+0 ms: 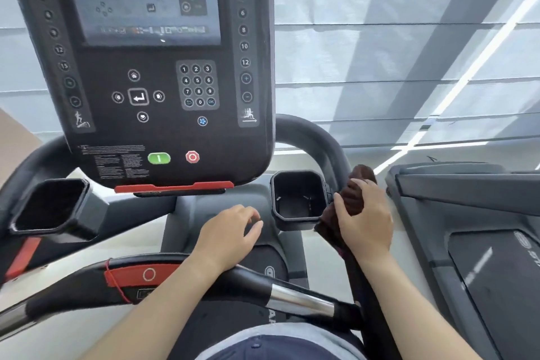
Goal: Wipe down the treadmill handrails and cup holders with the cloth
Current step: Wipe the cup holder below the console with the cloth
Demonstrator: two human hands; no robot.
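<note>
Straight ahead, the console (146,67) overhangs the space between the two cup holders, so anything I do beneath it has a low ceiling. To my right the neighbouring treadmill (467,199) stands near, leaving only a narrow lane for my elbow. Between them the right handrail (315,137) curves down from behind the console toward my waist, and the front crossbar (301,298) runs across just before my body. The right cup holder (298,175) sits just beside that rail, its mouth open upward; the left cup holder (49,204) is well apart, far left. My right grip (365,219) is curled round the rail with the dark brown cloth (362,177) wrapped under palm and fingers, which I judge lets the cloth cover the rail's girth as I slide. Its lower end lies against or just beside the holder's outer wall; I cannot tell which. My left grip (230,234) hangs loosely curled, holding nothing, its wrist over the crossbar.
</note>
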